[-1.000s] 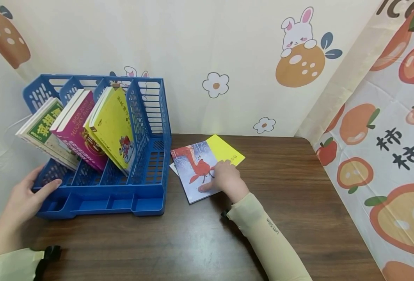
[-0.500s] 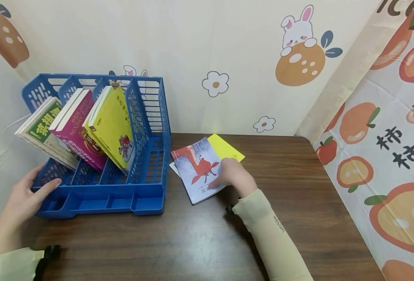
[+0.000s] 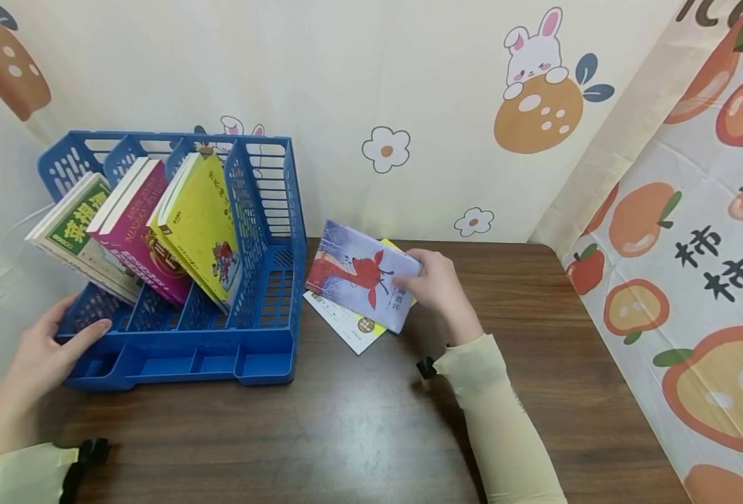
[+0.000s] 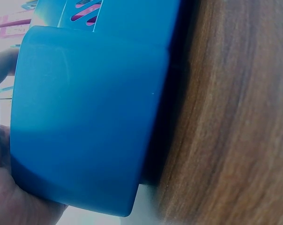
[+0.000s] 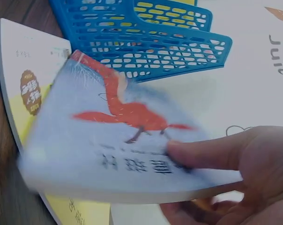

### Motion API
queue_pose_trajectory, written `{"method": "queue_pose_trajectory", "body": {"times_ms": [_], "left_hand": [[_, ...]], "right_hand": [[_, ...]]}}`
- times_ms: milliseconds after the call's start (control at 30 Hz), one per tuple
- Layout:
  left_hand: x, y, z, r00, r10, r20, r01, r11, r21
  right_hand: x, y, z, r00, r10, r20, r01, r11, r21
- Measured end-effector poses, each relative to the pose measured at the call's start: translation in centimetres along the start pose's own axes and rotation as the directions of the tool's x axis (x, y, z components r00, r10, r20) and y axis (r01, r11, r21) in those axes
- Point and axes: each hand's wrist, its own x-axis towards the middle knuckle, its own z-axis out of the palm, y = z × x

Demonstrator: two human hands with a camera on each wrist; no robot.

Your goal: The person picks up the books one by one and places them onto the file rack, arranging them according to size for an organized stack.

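My right hand (image 3: 439,283) pinches a lilac-blue book (image 3: 361,274) with a red deer on its cover, thumb on top and fingers beneath. In the right wrist view the book (image 5: 118,136) is lifted at a tilt, slightly blurred. Beneath it lies a yellow and white book (image 3: 349,325) on the table. My left hand (image 3: 46,350) grips the front left corner of a blue plastic book rack (image 3: 210,357). The left wrist view shows the rack's smooth end wall (image 4: 85,117) with fingers behind its edge.
Leaning in the rack's compartments are green-and-white books (image 3: 87,234), magenta books (image 3: 141,234) and yellow books (image 3: 201,231). The rack's rightmost compartment (image 3: 276,280) holds no book. A wooden table (image 3: 346,434) meets a patterned curtain (image 3: 346,70) at the back.
My right hand has picked the deer book up off the pile and turned it, uncovering more of the yellow and white book. The left hand and rack stay in place.
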Motion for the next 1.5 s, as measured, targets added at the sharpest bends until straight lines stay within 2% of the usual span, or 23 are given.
{"method": "queue_pose_trajectory", "body": {"times_ms": [167,333,433,533,700,867,1033,1133,1267,1367,1500], "left_hand": [[0.1,0.1,0.0,1.0,-0.002,-0.006,0.002,1.0,0.003],[0.2,0.0,0.1,1.0,-0.004,-0.011,0.004,1.0,0.005],[0.2,-0.1,0.1,1.0,-0.002,-0.011,0.002,1.0,0.011],[0.2,-0.1,0.1,1.0,-0.002,-0.01,0.002,1.0,0.014],[0.0,-0.1,0.0,1.0,-0.009,-0.006,0.009,1.0,0.002],[-0.1,0.1,0.0,1.0,0.001,-0.009,-0.001,1.0,0.008],[-0.1,0.1,-0.1,1.0,0.016,-0.007,-0.016,0.999,0.029],[-0.1,0.2,-0.3,1.0,0.022,0.004,-0.022,0.999,0.05],[-0.2,0.4,-0.6,1.0,0.03,0.004,-0.03,0.998,0.051],[-0.3,0.9,-0.6,0.999,0.027,-0.041,-0.025,0.999,0.048],[-1.1,2.7,-0.6,0.986,0.034,-0.161,-0.019,0.996,0.092]], "right_hand": [[0.0,-0.1,-0.6,0.994,-0.098,-0.047,0.102,0.989,0.102],[-0.3,-0.6,-1.2,0.978,-0.179,-0.109,0.198,0.959,0.203],[-0.6,-1.0,-1.6,0.963,-0.224,-0.148,0.253,0.942,0.221],[-0.9,-1.2,-2.1,0.94,-0.292,-0.177,0.323,0.928,0.188],[-1.5,-1.7,-2.7,0.88,-0.422,-0.218,0.455,0.88,0.136],[-2.1,-2.2,-3.2,0.796,-0.521,-0.307,0.581,0.8,0.148],[-3.1,-2.8,-3.8,0.716,-0.58,-0.389,0.673,0.722,0.161],[-3.9,-3.5,-4.1,0.678,-0.614,-0.403,0.707,0.695,0.131],[-5.1,-4.6,-4.1,0.625,-0.684,-0.376,0.757,0.649,0.076],[-6.0,-5.5,-3.7,0.604,-0.721,-0.339,0.783,0.616,0.086],[-7.1,-6.6,-2.7,0.611,-0.739,-0.284,0.788,0.601,0.13]]}}
